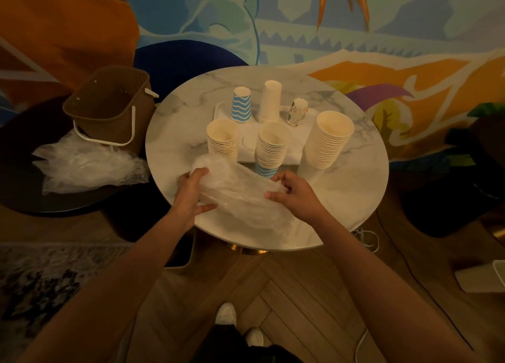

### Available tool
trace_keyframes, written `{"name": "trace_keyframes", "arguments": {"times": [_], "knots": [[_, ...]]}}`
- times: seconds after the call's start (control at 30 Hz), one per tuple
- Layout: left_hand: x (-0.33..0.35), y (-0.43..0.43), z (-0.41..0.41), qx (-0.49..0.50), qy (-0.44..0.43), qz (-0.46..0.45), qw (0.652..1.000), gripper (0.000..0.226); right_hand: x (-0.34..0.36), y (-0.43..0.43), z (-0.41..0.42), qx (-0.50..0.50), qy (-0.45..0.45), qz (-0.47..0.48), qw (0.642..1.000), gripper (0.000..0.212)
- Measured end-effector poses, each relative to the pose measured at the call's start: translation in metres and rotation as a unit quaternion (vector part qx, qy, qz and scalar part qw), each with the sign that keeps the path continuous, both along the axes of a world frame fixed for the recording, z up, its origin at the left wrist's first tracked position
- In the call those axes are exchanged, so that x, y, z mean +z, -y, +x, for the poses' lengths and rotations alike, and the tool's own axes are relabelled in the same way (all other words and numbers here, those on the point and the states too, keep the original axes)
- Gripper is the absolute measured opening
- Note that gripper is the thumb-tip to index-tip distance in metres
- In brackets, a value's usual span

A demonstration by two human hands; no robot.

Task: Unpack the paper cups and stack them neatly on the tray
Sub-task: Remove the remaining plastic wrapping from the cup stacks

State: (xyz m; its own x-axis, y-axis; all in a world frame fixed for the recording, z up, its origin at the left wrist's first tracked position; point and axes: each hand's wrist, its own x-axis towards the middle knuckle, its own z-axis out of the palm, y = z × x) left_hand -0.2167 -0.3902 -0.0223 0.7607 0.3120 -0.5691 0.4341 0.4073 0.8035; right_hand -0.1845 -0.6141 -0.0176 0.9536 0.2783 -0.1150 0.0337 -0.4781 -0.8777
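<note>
the white tray (293,151) bears blue-striped cups (241,106), plain white cups (270,103) and floral cups (297,113), all upside down, with a left mouth-up stack (222,140) and a middle mouth-up stack (273,144) in front. a wider mouth-up stack (331,141) stands just right of it; my left hand (191,190) and right hand (296,193) grip the crumpled clear wrapper (240,198)

Both hands, left hand (191,190) and right hand (293,196), grip clear plastic wrapper (240,196) over marble table (355,198).
</note>
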Motion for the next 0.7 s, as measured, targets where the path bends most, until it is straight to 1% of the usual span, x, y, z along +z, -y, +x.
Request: {"name": "trace_keyframes", "arguments": {"times": [0.07,0.1,0.17,0.2,0.27,0.33,0.43,0.5,0.57,0.63,0.7], "knots": [[0.000,-0.006,0.001,0.016,0.004,-0.007,1.000,0.054,0.001,0.005,0.003,0.016,0.004,-0.056,0.998,0.030],[0.000,-0.008,0.001,0.019,0.005,-0.013,1.000,0.053,0.001,0.007,0.005,0.001,0.019,-0.081,0.997,0.028],[0.000,-0.008,0.001,0.024,0.008,-0.030,0.999,0.050,-0.002,0.009,0.007,-0.070,0.054,-0.116,0.989,0.022],[0.000,-0.007,0.001,0.026,0.010,-0.040,0.999,0.048,-0.003,0.009,0.007,-0.110,0.074,-0.117,0.984,0.021],[0.001,-0.004,0.001,0.027,0.013,-0.067,0.997,0.044,-0.006,0.008,0.006,-0.154,0.149,-0.115,0.970,0.023],[0.001,0.001,-0.001,0.022,0.018,-0.110,0.994,0.044,-0.005,0.001,0.002,-0.146,0.220,-0.123,0.957,0.027],[0.005,0.009,-0.004,0.012,0.034,-0.188,0.981,0.041,0.001,-0.018,-0.005,-0.120,0.274,-0.122,0.946,0.033],[0.006,0.014,-0.005,0.010,0.047,-0.241,0.969,0.042,0.004,-0.028,-0.006,-0.121,0.292,-0.122,0.941,0.032],[0.006,0.015,-0.007,-0.002,0.066,-0.291,0.954,0.048,0.005,-0.032,-0.005,-0.132,0.291,-0.122,0.940,0.035],[0.005,0.015,-0.010,-0.010,0.083,-0.319,0.944,0.050,0.006,-0.029,-0.005,-0.169,0.280,-0.114,0.938,0.042],[0.004,0.014,-0.012,-0.005,0.094,-0.324,0.941,0.049,0.006,-0.023,-0.003,-0.224,0.247,-0.095,0.938,0.053]]}}
